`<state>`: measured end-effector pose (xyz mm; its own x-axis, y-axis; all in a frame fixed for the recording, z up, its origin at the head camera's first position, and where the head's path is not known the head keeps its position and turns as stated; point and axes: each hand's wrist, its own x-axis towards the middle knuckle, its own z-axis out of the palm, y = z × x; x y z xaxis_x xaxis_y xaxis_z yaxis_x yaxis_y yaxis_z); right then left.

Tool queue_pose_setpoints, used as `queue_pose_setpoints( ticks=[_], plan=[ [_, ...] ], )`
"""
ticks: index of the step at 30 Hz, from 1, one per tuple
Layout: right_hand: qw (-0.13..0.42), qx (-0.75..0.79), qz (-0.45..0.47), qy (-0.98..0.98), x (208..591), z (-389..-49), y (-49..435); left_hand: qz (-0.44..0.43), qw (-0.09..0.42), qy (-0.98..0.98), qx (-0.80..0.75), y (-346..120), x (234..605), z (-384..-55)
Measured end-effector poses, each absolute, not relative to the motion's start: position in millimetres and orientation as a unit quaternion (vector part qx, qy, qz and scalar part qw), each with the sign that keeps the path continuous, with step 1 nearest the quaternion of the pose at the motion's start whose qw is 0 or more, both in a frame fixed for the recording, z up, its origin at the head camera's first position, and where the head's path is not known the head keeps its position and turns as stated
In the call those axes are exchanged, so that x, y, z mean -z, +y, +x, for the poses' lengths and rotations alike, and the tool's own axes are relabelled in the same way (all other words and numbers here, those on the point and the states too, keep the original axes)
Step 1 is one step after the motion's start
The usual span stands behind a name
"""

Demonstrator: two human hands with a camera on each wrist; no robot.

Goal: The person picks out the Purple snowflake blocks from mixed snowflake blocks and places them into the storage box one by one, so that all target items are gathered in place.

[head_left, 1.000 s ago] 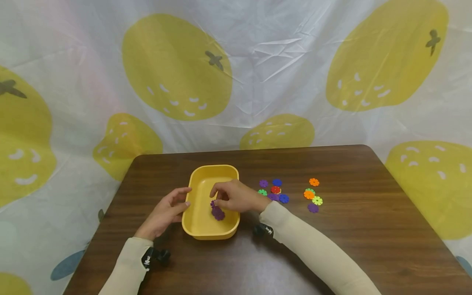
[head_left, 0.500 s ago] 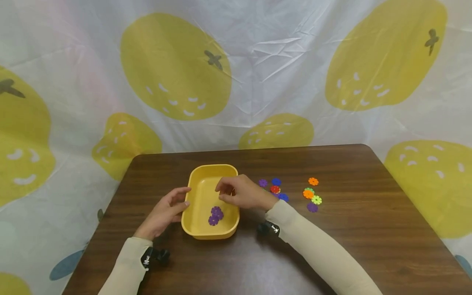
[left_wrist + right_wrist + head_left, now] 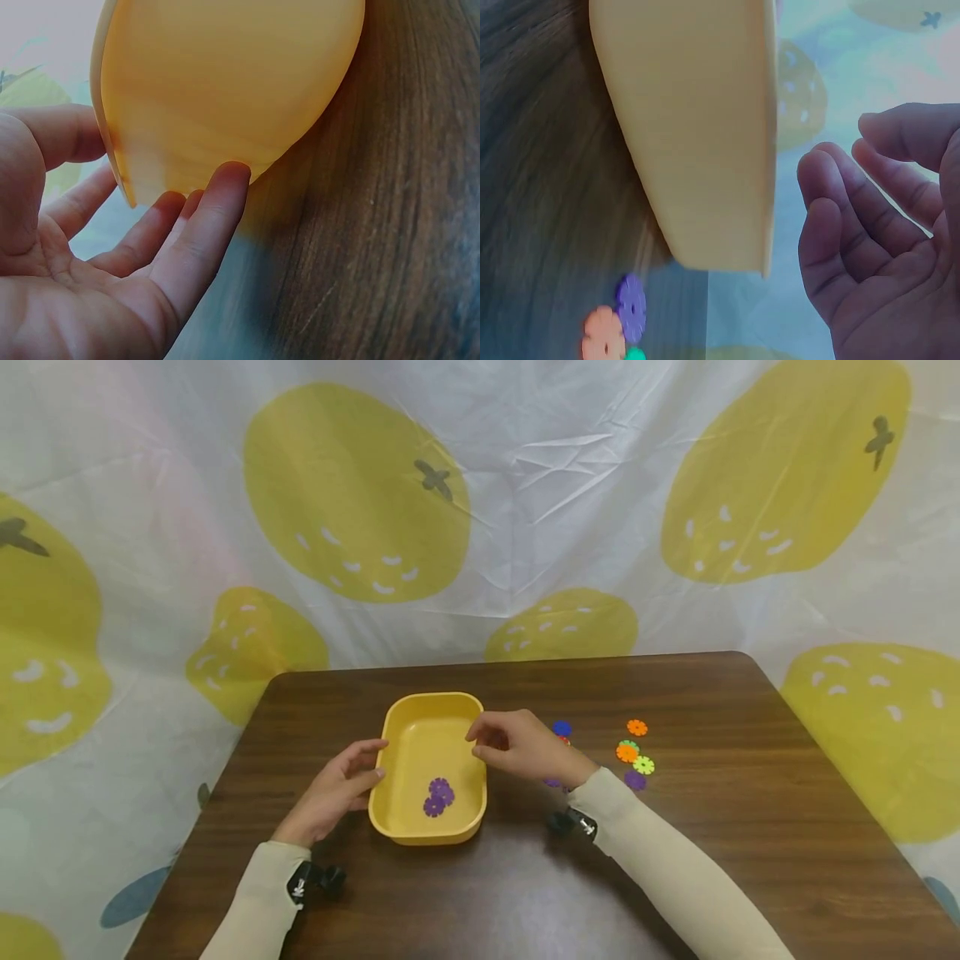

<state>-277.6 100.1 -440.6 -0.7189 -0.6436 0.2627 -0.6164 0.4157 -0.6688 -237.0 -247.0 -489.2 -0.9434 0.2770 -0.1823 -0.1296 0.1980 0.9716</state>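
Observation:
A yellow plastic tub [image 3: 427, 841] stands on the table, with several purple flower-shaped plastic discs [image 3: 435, 807] lying inside. My left hand [image 3: 333, 792] is at the tub's left side. Its thumb and fingers, loosely extended, touch the rim and outer wall, as the left wrist view also shows. My right hand [image 3: 521, 748] hovers over the right rim, fingers loosely bent and nothing between them. In the right wrist view, that hand [image 3: 889, 232] is beside the tub's outer wall [image 3: 697, 135].
Right of the tub, blue [image 3: 562, 727], orange [image 3: 637, 727], yellow-green [image 3: 643, 765] and purple discs [image 3: 635, 781] lie on the brown table [image 3: 720, 827]; my right hand and forearm partly cover some. A lemon-print curtain [image 3: 495, 510] hangs behind the table's far edge.
My right hand has let go of purple discs in the tub and moved right, from over its middle to over its right rim. My left hand has stayed at the tub's left side.

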Motion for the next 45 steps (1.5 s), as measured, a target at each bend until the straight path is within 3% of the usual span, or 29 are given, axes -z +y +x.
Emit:
queue_pose_setpoints(
  ticks=[17, 25, 34, 45],
  plan=[
    [0.017, 0.434, -0.276, 0.858, 439, -269, 174, 0.041, 0.16, 0.761, -0.628, -249, 490, -236],
    [0.019, 0.426, -0.235, 0.874, 459, -262, 223, 0.038, 0.168, 0.758, -0.63, -249, 491, -236],
    [-0.02, 0.363, -0.213, 0.907, 481, -254, 274, 0.037, 0.167, 0.757, -0.631, -243, 493, -238],
    [0.012, 0.328, -0.205, 0.922, 492, -239, 317, 0.038, 0.162, 0.755, -0.635, -244, 492, -240]
  ],
)
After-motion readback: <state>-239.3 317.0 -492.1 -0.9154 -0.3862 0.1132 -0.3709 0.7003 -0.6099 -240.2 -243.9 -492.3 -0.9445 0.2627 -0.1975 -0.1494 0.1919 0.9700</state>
